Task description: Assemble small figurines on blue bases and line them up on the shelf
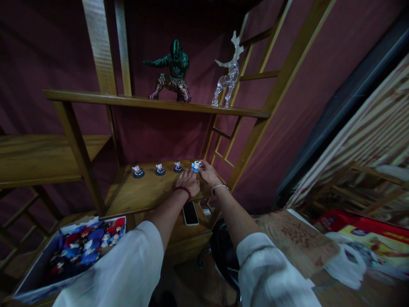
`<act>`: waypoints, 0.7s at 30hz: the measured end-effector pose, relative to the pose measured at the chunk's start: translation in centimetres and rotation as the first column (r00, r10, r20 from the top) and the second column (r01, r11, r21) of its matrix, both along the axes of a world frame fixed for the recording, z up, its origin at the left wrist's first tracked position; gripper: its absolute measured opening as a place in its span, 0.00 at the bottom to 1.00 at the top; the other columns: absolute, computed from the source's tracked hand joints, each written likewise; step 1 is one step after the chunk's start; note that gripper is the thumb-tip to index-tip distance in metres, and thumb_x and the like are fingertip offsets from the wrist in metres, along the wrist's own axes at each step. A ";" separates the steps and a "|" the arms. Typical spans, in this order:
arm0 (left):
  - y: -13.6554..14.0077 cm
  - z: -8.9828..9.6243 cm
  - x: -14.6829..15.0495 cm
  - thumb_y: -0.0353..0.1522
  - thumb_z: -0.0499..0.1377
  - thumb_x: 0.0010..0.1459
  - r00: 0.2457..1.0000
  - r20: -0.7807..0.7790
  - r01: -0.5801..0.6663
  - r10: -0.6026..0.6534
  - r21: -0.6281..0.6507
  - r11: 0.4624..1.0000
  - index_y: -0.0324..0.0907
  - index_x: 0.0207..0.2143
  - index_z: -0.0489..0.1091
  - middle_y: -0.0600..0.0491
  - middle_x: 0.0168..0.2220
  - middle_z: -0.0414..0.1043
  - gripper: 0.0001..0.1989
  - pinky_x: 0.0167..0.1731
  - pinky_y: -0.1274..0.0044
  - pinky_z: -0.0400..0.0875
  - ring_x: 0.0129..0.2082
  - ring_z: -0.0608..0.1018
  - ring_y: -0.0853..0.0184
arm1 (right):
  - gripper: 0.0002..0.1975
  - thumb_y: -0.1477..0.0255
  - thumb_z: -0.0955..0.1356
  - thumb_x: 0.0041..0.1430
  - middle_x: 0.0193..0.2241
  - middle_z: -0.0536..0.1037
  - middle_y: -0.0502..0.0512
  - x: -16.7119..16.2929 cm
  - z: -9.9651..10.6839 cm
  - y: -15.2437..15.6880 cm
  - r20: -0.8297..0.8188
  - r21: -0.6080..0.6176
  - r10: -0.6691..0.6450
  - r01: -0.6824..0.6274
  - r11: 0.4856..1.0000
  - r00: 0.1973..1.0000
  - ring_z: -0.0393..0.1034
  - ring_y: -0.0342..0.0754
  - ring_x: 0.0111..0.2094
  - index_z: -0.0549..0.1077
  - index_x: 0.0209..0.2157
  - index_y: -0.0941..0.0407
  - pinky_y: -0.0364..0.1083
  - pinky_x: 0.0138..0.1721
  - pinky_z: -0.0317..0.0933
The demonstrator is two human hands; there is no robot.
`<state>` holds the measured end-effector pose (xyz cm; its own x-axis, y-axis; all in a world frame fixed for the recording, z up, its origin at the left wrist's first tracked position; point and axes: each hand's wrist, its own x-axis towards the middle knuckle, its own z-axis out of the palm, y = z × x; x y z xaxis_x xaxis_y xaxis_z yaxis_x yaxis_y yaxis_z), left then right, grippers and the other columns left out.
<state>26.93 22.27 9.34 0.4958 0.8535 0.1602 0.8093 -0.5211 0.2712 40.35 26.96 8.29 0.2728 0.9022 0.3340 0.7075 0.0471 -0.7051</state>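
A small figurine with blue and white parts (pixel 196 165) stands at the right end of a row on the lower wooden shelf (pixel 140 194). My right hand (pixel 208 174), with a silver bangle at its wrist, closes its fingers on the figurine's right side. Just in front of it, my left hand (pixel 188 183) lies flat with fingers stretched toward the figurine's base; whether it touches the base I cannot tell. Three similar figurines on dark round bases continue the row leftward: a near one (pixel 178 166), a middle one (pixel 160 169) and a far-left one (pixel 137 171).
Overhead, a shelf board (pixel 128 100) bears a dark green crouching statue (pixel 175 70) and a clear deer figure (pixel 228 76). Below my hands lies a phone (pixel 191 213). A box (pixel 35 273) full of figurines sits lower left. Bags (pixel 347 262) and a brown sheet (pixel 297 238) are at right.
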 end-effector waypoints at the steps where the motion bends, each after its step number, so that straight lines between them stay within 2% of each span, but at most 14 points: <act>1: 0.0 0.0 0.0 0.37 0.38 0.57 1.000 0.002 -0.001 0.001 0.002 1.000 0.34 0.57 0.49 0.47 0.60 0.48 0.27 0.56 0.67 0.41 0.59 0.48 0.61 | 0.20 0.78 0.62 0.51 0.41 0.74 0.51 -0.1 0.2 -0.3 -0.009 -0.002 -0.023 0.023 1.000 1.000 0.68 0.42 0.40 0.64 0.47 0.53 0.44 0.45 0.60; 7: 0.1 -0.3 -0.1 0.36 0.39 0.57 1.000 0.020 0.003 -0.003 0.031 1.000 0.34 0.56 0.51 0.47 0.59 0.49 0.26 0.56 0.68 0.42 0.59 0.50 0.62 | 0.22 0.82 0.60 0.49 0.41 0.74 0.50 0.2 1.0 -1.8 -0.006 -0.056 -0.106 0.106 0.993 0.994 0.67 0.44 0.43 0.65 0.47 0.54 0.45 0.47 0.59; 16: -0.7 0.1 -0.4 0.35 0.41 0.57 0.999 0.040 -0.002 -0.002 0.100 0.995 0.34 0.53 0.54 0.45 0.56 0.55 0.23 0.55 0.69 0.45 0.57 0.54 0.63 | 0.23 0.82 0.59 0.47 0.40 0.75 0.51 0.4 1.0 -3.3 0.024 -0.037 -0.100 0.101 0.994 0.995 0.67 0.45 0.43 0.65 0.47 0.55 0.45 0.48 0.58; 21: -1.3 0.4 -0.5 0.34 0.40 0.57 0.999 0.028 0.017 -0.020 0.108 0.994 0.34 0.52 0.56 0.44 0.56 0.55 0.22 0.55 0.69 0.46 0.56 0.56 0.63 | 0.22 0.84 0.58 0.47 0.40 0.75 0.54 0.2 1.3 -4.4 0.074 -0.044 -0.058 0.061 0.997 0.996 0.67 0.44 0.43 0.66 0.46 0.60 0.44 0.48 0.58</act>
<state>26.46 20.95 9.72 0.5053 0.8212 0.2653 0.7919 -0.5633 0.2355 40.54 22.58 9.55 0.3031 0.9002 0.3128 0.7573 -0.0282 -0.6524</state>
